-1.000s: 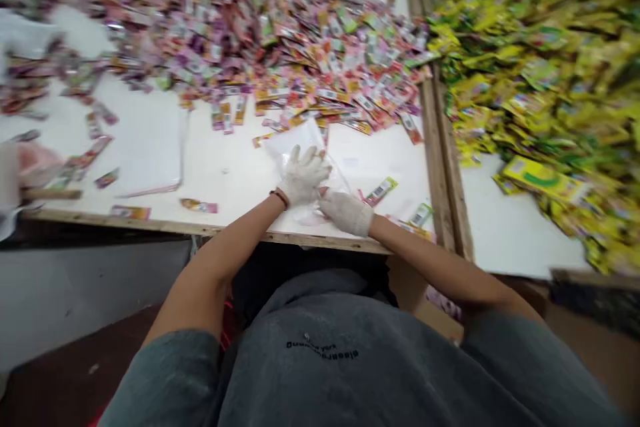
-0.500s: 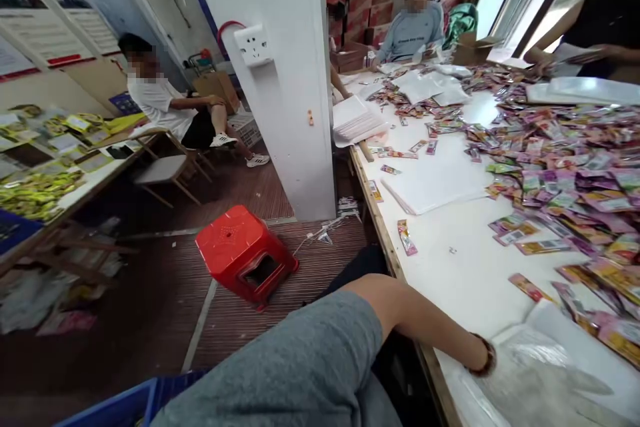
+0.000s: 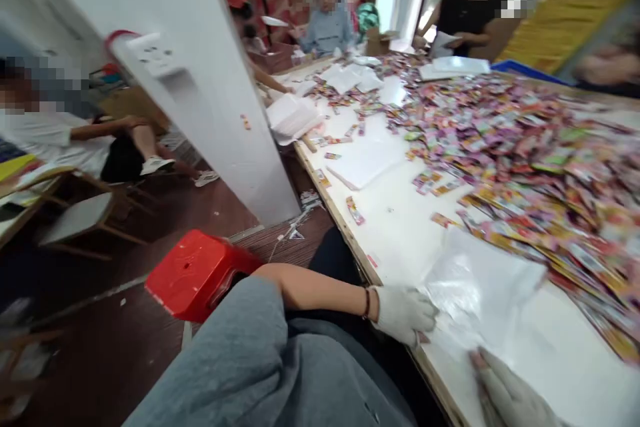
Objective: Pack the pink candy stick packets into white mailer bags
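Note:
My left hand (image 3: 406, 315), in a pale glove, lies at the edge of the white table (image 3: 385, 210), beside clear plastic bags (image 3: 457, 283). Its fingers are slightly bent and a little apart, and no object shows within them. At the bottom right my right hand (image 3: 510, 387), also gloved, touches or nearly touches the near side of the bags; it is blurred and cut off by the frame, so what its fingers hold cannot be made out. A large heap of small colourful packets (image 3: 525, 140) covers the table behind and to the right.
A red stool (image 3: 193, 273) stands on the floor at left, near a white pillar (image 3: 200, 93). Stacked white sheets (image 3: 295, 119) lie at the far table corner. Several people sit or stand around, one in a grey top (image 3: 330, 30) behind the table.
The view has swung right, so the table and heap appear further left. Both gloved hands now show; before, only the left forearm and a faint part near the bags were visible.

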The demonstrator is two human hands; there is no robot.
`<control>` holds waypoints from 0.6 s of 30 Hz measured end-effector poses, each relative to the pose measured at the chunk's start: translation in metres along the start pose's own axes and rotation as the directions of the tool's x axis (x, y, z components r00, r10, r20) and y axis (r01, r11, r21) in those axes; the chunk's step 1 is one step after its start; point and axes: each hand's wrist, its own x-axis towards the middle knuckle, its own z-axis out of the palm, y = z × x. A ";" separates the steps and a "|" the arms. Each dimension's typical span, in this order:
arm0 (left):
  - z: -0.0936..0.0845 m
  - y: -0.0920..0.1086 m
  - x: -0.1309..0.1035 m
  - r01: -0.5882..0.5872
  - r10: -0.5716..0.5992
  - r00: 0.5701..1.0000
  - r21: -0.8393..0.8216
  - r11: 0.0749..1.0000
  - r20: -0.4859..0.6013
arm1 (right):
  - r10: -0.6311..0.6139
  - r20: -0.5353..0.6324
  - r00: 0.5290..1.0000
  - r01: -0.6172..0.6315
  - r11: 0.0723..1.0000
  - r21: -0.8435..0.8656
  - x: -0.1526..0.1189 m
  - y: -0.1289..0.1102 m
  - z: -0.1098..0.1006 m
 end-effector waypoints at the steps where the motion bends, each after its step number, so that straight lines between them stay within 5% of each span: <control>1: -0.002 0.000 -0.001 0.036 -0.035 0.999 -0.024 0.999 0.013 | 0.009 -0.016 1.000 -0.010 0.998 -0.062 -0.004 -0.007 -0.003; 4: -0.010 0.004 0.005 0.157 -0.153 0.985 -0.047 0.986 0.080 | 0.050 0.017 0.999 -0.047 0.983 -0.177 0.009 -0.027 -0.011; 9: -0.025 -0.005 0.026 0.263 -0.248 0.958 -0.099 0.960 0.142 | 0.291 0.199 0.936 -0.286 0.957 -0.050 0.052 -0.026 -0.037; 13: -0.029 -0.030 0.033 0.402 -0.367 0.913 -0.235 0.885 0.178 | 0.516 0.283 0.808 -0.545 0.838 0.028 0.081 -0.024 -0.061; 18: -0.033 -0.061 0.043 0.577 -0.537 0.810 -0.479 0.662 0.235 | 0.651 0.381 0.657 -0.718 0.695 0.051 0.113 -0.016 -0.071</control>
